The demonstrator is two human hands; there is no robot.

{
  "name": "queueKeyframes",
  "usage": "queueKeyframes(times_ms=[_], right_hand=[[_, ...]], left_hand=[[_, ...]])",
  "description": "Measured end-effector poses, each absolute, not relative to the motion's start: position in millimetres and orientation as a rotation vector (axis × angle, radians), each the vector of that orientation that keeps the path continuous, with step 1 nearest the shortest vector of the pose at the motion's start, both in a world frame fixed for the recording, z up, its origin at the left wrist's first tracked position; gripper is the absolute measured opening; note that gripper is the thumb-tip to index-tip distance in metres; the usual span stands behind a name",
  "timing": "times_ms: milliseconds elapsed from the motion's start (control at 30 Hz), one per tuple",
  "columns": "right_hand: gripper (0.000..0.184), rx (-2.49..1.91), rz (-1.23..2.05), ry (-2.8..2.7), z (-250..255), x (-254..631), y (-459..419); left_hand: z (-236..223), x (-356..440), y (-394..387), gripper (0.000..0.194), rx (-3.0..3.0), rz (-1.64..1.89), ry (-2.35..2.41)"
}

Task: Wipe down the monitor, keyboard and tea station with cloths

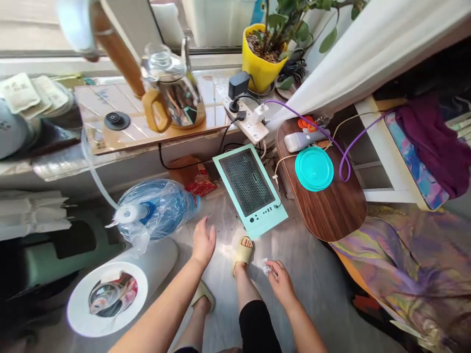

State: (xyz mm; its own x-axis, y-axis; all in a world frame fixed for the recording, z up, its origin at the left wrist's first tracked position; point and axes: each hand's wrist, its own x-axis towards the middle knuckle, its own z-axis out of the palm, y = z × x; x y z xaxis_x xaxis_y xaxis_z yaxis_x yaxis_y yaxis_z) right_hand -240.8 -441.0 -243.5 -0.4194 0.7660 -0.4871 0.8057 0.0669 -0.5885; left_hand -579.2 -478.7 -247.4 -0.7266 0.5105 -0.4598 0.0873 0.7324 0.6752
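My right hand [281, 283] pinches a small crumpled whitish scrap [265, 267] between thumb and fingertips. I cannot tell if the scrap is paper or plastic. My left hand [203, 243] holds nothing, its thumb apart from the stretched fingers. It is nearest to a large blue water bottle [171, 208] wrapped in clear plastic, without touching it. Ahead of both hands a mint-green computer case [267, 226] with a dark mesh panel stands on the grey floor [228, 264]. At the lower left is a white trash bin [79, 306] with rubbish inside.
A wooden side table [331, 211] at right bears a turquoise lid [314, 168]. On the ledge stand a glass kettle [180, 88], a power strip [248, 125] with cables and a yellow plant pot [259, 68]. A purple cable [344, 157] loops over the table.
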Motion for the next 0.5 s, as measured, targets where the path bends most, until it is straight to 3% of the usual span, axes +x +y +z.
queueKeyframes(times_ms=[100,200,400,500], right_hand=[[0.048,1.913,-1.52,2.236,-248.8,-246.2,-440.0],[0.046,2.153,-1.584,2.123,-247.5,-242.7,-426.2],[0.036,2.402,-1.7,1.818,-251.6,-212.4,-384.0],[0.039,2.349,-1.694,1.777,-257.2,-207.6,-361.1]], left_hand=[[-253.9,-590.8,-361.8,0.065,0.481,0.866,2.348],[-265.8,-587.6,-291.8,0.068,0.416,0.836,2.427],[-278.1,-569.8,-252.8,0.068,0.331,0.691,2.639],[-279.4,-565.2,-249.5,0.068,0.345,0.58,2.73]])
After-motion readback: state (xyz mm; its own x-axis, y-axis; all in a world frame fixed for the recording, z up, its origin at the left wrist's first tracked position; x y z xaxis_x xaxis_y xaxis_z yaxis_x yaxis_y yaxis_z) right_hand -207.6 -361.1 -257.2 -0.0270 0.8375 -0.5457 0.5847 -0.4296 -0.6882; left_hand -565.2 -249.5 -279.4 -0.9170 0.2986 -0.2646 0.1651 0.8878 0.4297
